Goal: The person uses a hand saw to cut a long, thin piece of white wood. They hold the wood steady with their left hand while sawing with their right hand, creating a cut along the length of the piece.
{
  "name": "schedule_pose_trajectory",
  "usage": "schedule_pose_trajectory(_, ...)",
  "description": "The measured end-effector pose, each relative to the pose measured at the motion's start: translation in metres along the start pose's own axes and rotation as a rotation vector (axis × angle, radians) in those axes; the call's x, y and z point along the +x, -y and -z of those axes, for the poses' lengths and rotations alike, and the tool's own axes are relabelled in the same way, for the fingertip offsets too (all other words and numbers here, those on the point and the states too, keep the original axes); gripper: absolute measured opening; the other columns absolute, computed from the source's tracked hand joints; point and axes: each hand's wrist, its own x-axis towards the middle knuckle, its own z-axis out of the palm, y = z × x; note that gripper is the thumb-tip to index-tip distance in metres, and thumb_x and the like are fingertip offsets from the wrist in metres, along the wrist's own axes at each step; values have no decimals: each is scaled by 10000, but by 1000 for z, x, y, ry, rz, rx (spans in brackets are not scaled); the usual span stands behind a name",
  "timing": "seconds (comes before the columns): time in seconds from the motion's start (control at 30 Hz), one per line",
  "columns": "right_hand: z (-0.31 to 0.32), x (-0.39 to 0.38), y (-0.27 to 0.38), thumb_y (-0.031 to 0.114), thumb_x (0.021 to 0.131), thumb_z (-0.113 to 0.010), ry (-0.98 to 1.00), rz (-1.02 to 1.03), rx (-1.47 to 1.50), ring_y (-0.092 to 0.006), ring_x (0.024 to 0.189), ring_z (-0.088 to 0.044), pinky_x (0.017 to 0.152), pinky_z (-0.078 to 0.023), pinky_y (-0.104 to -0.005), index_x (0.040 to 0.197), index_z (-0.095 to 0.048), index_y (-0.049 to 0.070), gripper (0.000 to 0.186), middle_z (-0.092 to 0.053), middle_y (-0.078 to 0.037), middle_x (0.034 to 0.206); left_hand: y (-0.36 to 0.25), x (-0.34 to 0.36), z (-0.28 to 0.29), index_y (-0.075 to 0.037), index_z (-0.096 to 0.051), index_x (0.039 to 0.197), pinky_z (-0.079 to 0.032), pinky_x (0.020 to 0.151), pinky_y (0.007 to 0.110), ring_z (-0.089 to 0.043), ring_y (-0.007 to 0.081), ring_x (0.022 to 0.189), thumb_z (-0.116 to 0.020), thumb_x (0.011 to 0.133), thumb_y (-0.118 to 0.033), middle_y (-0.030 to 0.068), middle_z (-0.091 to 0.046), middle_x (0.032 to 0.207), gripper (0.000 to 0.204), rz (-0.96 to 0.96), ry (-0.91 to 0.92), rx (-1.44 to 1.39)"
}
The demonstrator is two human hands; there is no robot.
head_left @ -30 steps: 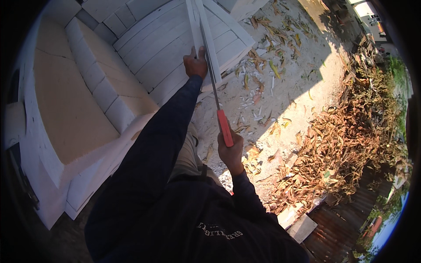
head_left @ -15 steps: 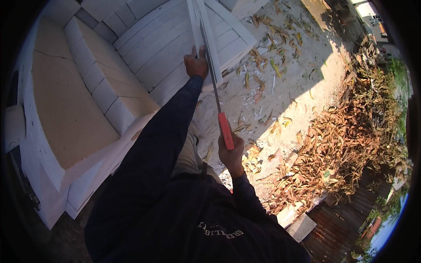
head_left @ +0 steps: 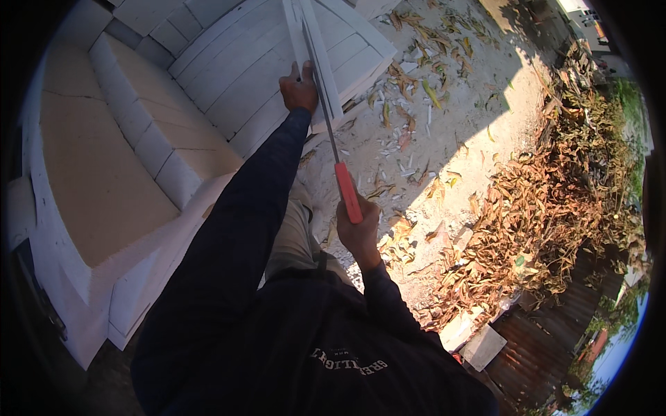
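My right hand [head_left: 359, 232] is closed around the red handle [head_left: 349, 194] of a handsaw. Its long thin blade [head_left: 325, 111] points away from me and lies along a narrow white strip of block [head_left: 327, 87]. At the near end of a second pale strip [head_left: 294, 35], just left of the blade, my left hand [head_left: 298, 91] grips with thumb and finger; the exact contact is partly hidden. Both strips rest over a flat platform of white blocks [head_left: 257, 83]. The blade's far end is hard to make out between the strips.
Large white blocks with tan tops [head_left: 97, 166] are stacked at my left. Pale chips and leaves lie on the sandy ground [head_left: 395, 159] to the right. Beyond are a heap of dry brown leaves [head_left: 548, 208] and a rusty corrugated sheet [head_left: 541, 353].
The whole view has shifted slightly. Both hands keep their grips, and the saw stays along the strip with little visible movement against the blocks.
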Motion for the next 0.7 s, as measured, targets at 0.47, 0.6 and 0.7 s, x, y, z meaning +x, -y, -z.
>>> schedule_pose_trajectory(0.47, -4, 3, -1, -31, 855, -565, 65, -10, -82, -195, 540, -590, 570, -479, -331, 1439, -540, -54, 585, -562, -186, 636, 2, -2, -1, 6, -666, 1332, -483, 918, 461, -608, 429, 1001, -639, 960, -553, 272, -592, 1024, 672, 27, 12, -62)
schedule_pose_trajectory(0.6, -4, 5, 2, 26, 901, -597, 13, 4, -38, -145, 544, -512, 526, -425, -354, 1032, -592, -60, 157, -520, -147, 594, 1, -2, 0, 3, -666, 1333, -483, 919, 462, -609, 429, 1003, -643, 957, -564, 271, -591, 1025, 681, 22, 9, -51)
schedule_pose_trajectory(0.7, -2, 6, 1, 58, 918, -618, -7, -15, 0, -130, 540, -472, 506, -397, -368, 819, -602, -58, 153, -500, -128, 575, 3, -1, -1, 0, -668, 1333, -485, 915, 464, -610, 428, 999, -642, 957, -566, 266, -589, 1013, 680, -7, 1, -30)
